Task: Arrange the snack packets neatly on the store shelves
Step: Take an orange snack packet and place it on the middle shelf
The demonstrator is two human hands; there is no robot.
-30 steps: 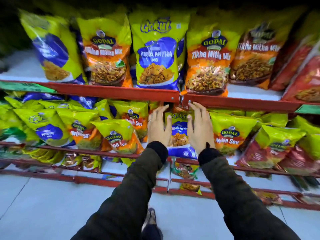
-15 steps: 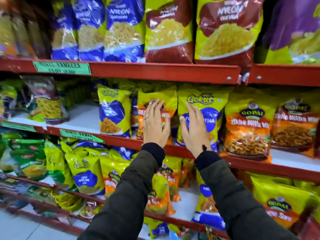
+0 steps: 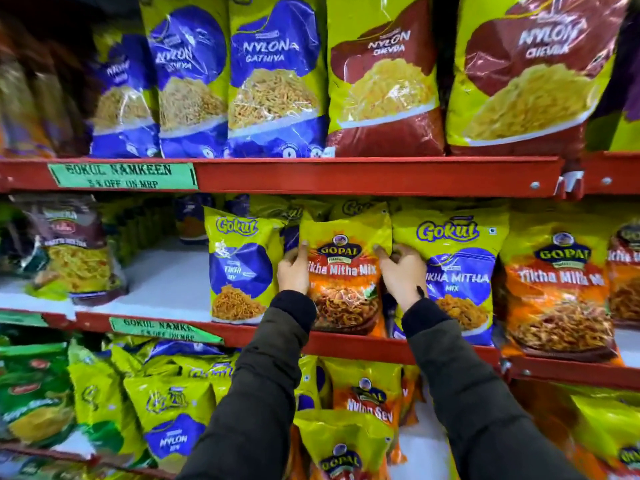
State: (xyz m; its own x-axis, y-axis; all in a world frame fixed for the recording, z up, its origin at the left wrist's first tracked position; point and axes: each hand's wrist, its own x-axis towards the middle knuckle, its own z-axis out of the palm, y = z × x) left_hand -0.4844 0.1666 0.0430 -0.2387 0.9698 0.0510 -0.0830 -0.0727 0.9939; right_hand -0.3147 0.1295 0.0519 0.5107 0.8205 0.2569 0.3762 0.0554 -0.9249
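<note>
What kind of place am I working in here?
Most likely a grocery store's snack aisle: red shelves stacked with branded packets, a green discount label reading "Gokul Namkeen", and both hands gripping a Gopal packet on the middle shelf.

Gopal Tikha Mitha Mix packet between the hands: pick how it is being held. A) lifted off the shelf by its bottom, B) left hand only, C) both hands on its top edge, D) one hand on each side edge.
D: the left hand and right hand grip opposite side edges of the Gopal Tikha Mitha Mix packet.
</note>
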